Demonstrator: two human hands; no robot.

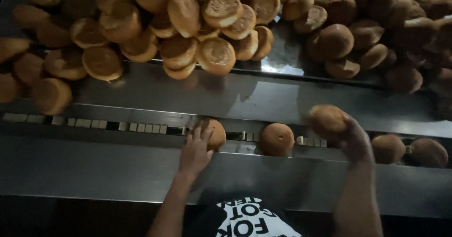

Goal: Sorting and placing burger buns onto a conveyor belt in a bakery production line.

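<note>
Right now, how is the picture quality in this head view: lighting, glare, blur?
Head view: dim overall, darkest at the right, where the buns lose detail; a bright glare patch on the metal tray; the right hand and its bun are slightly motion-blurred; the left hand is sharper.

Hands on buns (277, 139) — conveyor channel (94, 124) below.

Lay heaped behind the conveyor channel (117, 126): pile of buns (179, 25). Sat in the channel, left to right: four buns (277, 139).
</note>
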